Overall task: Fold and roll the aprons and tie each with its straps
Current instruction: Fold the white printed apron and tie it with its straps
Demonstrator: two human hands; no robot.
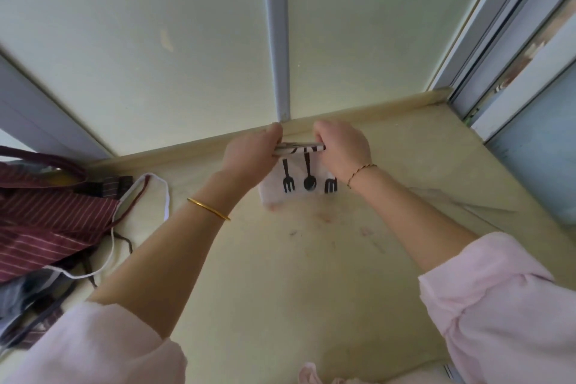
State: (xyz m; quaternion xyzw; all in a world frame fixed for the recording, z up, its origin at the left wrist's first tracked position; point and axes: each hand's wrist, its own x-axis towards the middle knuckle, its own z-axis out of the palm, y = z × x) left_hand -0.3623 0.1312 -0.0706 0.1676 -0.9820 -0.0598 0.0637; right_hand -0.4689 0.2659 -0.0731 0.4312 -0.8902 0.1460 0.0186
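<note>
Both arms stretch forward with bare forearms, converging toward 12 o'clock. The left arm enters from 7 o'clock and the right from 4 o'clock. The left hand (252,154) and right hand (343,150) sit near each other, backs up and fingers curled, each gripping one end of the folded far edge of the apron (297,193).
</note>
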